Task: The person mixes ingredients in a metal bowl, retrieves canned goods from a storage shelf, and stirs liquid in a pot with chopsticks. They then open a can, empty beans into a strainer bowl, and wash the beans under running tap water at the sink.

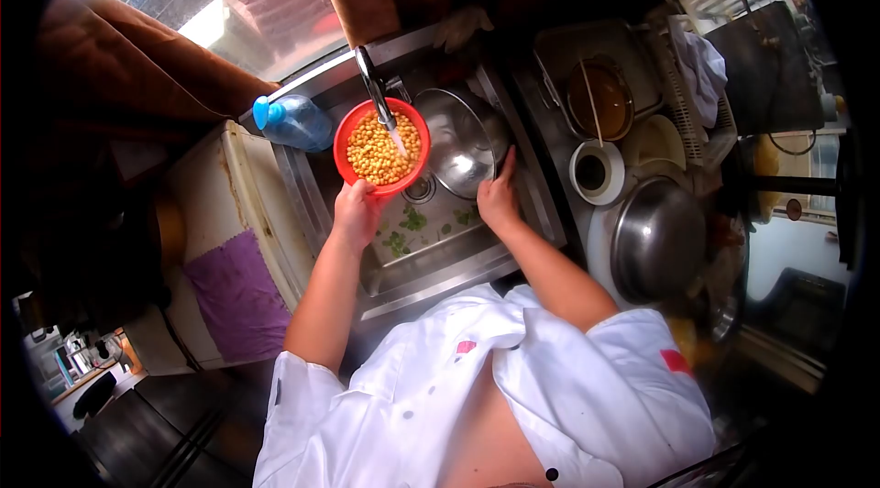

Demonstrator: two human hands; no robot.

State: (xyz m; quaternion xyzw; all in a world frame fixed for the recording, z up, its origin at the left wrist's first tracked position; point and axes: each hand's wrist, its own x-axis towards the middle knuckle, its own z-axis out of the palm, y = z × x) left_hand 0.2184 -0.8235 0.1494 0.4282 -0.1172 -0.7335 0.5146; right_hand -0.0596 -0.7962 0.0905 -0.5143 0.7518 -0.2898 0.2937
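Note:
A red bowl [344, 142] full of round yellow beans [374, 154] is under the tap [371, 76], where a stream of water falls onto the beans. My left hand [358, 208] grips the near rim of this bowl, with the fingers closed. To its right, a shiny metal bowl [456, 144] is tilted in the steel sink [440, 263]. My right hand [498, 198] is closed on that bowl's right edge, one finger stretched along the rim. Several green leaves [413, 218] lie on the sink floor beneath the bowls.
A clear bottle with a blue cap [301, 124] stands at the sink's left edge. A purple cloth [240, 296] hangs over the white surface on the left. Stacked dishes, a white cup [597, 173] and a large metal bowl [658, 239] crowd the right side.

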